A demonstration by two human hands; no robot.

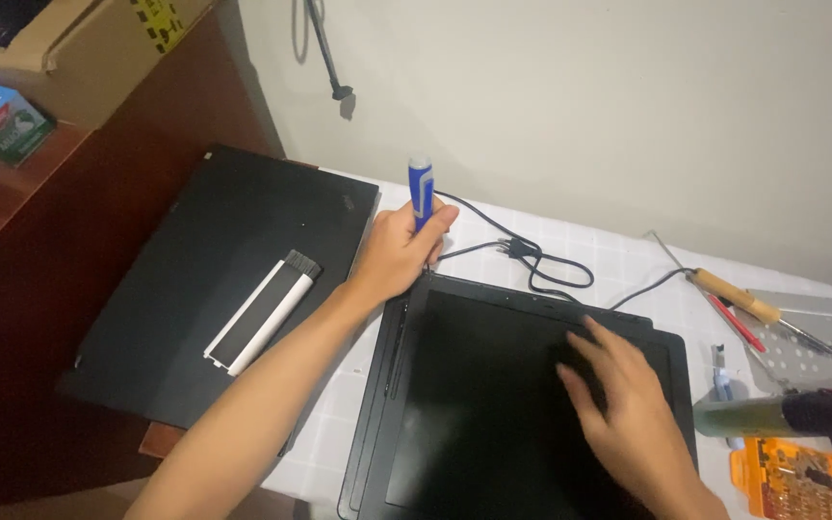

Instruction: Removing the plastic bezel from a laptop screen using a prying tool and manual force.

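Between the closed black laptop and the opened laptop runs a narrow strip of checked tablecloth, crossed by the left hand gripping a blue screwdriver. Behind, a looped black cable clutters the cloth; a soldering iron and orange bit case crowd the right side, just beside the right hand

Your left hand grips a screwdriver with a blue handle and a white stripe. The laptop under your right hand is matte black. A second black laptop carries a brush with a white body, a black panel and dark bristles. The table has a white cloth checked with faint grey lines. The cable is black, the soldering iron has a tan wooden handle, the bit case is orange, and the desk is reddish brown.
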